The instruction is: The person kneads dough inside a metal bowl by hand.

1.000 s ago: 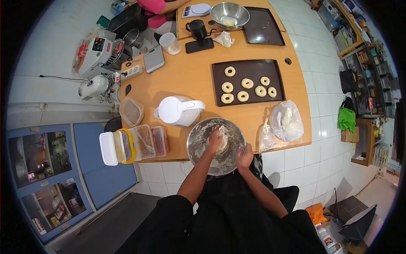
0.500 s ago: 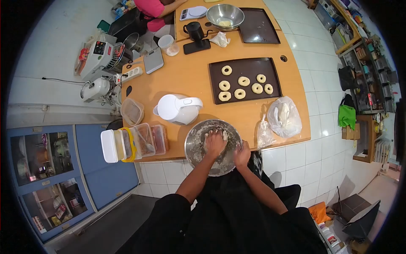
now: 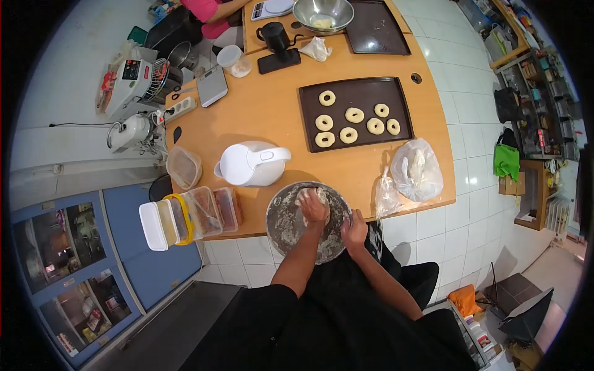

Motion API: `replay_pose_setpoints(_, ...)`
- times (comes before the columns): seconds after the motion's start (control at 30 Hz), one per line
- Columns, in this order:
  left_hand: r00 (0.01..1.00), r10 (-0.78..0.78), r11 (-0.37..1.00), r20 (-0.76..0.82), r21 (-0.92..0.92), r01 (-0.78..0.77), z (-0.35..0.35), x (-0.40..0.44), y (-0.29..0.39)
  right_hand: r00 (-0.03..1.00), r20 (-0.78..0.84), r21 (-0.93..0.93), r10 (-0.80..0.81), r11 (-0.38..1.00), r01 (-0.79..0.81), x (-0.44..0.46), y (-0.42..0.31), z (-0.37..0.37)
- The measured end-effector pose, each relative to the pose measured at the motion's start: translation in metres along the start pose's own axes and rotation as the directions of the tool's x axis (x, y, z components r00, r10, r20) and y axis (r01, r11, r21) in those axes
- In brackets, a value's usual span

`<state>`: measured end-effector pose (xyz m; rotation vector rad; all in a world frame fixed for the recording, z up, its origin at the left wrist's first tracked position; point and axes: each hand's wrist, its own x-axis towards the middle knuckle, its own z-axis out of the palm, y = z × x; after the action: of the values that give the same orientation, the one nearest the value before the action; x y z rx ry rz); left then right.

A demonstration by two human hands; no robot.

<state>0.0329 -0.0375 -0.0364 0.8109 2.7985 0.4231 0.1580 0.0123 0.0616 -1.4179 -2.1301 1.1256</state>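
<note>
White kettle (image 3: 253, 164) on the table (image 3: 247, 117) ahead of you, row of plastic tubs (image 3: 204, 211) at its edge on your left; farther off you've got a grey scale (image 3: 212, 86), power strip (image 3: 181, 109) near it, black gooseneck kettle (image 3: 274, 38); green bag (image 3: 507, 163) far right

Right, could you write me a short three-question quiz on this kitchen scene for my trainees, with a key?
1. Multiple choice: which hand is on the dough inside the nearer mixing bowl? A) left only; B) right only; C) both.
2. Count: how many dough rings lie on the nearer baking tray?
3. True or false: the white kettle stands on that tray.

Key:
1. A: the left hand is on it, while the right hand holds the bowl's rim.
2. Eight.
3. False: it stands on the wooden table, to the left of the tray.
</note>
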Motion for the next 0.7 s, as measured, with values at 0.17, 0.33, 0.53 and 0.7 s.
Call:
replay_pose_setpoints(0.17, 0.970, -0.200, 0.980, 0.135, 0.009, 0.201, 0.033, 0.016, -0.015, 1.000, -0.009, -0.002, -0.012, 1.000, 0.012, 0.000, 0.002, 0.002)
replay_pose_setpoints(0.33, 0.966, -0.240, 0.970, 0.096, 0.068, 0.234, 0.022, 0.021, -0.009, 0.999, -0.033, -0.044, -0.026, 0.999, 0.025, -0.001, 0.006, 0.006)
replay_pose_setpoints(0.53, 0.980, -0.091, 0.971, -0.176, -0.233, 0.048, 0.017, 0.031, -0.011, 0.995, -0.087, -0.061, 0.049, 0.997, -0.054, 0.000, -0.007, 0.014)
replay_pose_setpoints(0.7, 0.985, 0.154, 0.774, -0.077, -0.610, -0.169, -0.014, 0.047, -0.018, 0.991, -0.130, -0.045, 0.026, 0.998, -0.032, 0.007, -0.008, 0.014)
